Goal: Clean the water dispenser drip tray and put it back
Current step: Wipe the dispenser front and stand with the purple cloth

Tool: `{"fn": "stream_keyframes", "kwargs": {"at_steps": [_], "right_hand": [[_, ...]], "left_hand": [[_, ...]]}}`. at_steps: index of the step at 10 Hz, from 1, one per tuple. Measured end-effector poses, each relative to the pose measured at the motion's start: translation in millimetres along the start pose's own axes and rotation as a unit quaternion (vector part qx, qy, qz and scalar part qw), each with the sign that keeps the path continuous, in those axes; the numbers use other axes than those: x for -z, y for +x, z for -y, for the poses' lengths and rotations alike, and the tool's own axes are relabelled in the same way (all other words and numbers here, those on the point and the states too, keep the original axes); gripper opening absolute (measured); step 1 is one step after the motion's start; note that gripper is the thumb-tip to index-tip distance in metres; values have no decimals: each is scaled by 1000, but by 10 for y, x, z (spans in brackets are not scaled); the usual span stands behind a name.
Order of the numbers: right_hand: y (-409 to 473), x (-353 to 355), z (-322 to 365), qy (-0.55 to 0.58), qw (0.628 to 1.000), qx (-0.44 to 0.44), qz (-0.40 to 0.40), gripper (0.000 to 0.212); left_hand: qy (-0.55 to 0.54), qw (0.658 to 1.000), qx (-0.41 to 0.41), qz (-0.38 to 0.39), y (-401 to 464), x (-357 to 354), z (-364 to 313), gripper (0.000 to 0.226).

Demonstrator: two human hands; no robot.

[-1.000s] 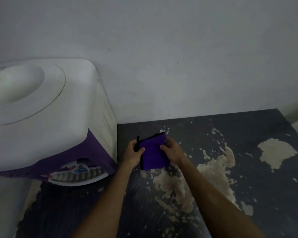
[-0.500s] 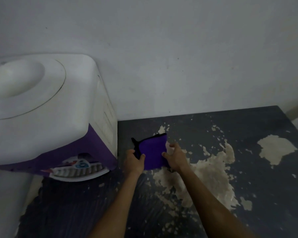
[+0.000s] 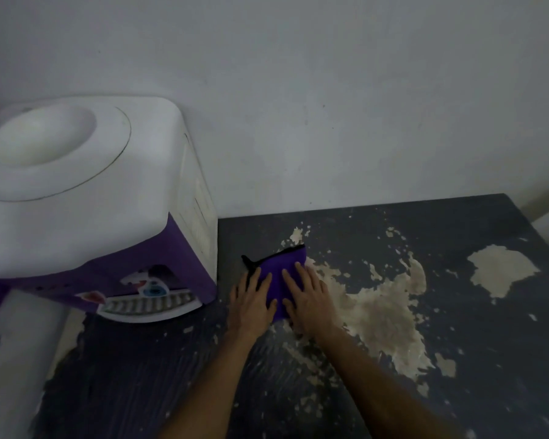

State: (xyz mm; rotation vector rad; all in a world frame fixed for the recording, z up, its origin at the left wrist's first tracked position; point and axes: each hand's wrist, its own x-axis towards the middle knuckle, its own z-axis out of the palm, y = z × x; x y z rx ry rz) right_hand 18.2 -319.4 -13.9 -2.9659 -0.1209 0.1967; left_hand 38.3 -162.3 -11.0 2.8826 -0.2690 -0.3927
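Purple cloth (image 3: 282, 264) flat on table (image 3: 457, 232), long axis toward wall; left hand (image 3: 251, 304), right hand (image 3: 308, 299) pressing, fingers straight.

Both hands (image 3: 282, 299) flat on purple cloth (image 3: 279, 267) beside white dispenser (image 3: 86, 198)

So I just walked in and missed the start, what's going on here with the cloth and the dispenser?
A person is pressing a folded purple cloth flat on the dark, peeling table with both hands. The left hand and right hand lie on it with straight fingers. The water dispenser stands to the left, and its drip tray sits in place at the front, untouched right now.
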Motion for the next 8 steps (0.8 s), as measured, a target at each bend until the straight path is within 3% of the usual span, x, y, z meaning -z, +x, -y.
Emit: {"fn": "stream_keyframes", "kwargs": {"at_steps": [1, 6, 7, 8], "right_hand": [[-12, -177, -74, -12, 998, -22, 65, 73], [242, -28, -360, -20, 992, -39, 119, 102], [242, 43, -334, -33, 989, -41, 135, 98], [166, 152, -308, -19, 991, -57, 116, 75]], "left_hand": [[26, 997, -12, 70, 16, -78, 21, 68], [33, 994, -35, 100, 391, -20, -88, 72], [-20, 999, -4, 45, 242, -19, -41, 75], [-50, 997, 49, 21, 2, -53, 58, 77]]}}
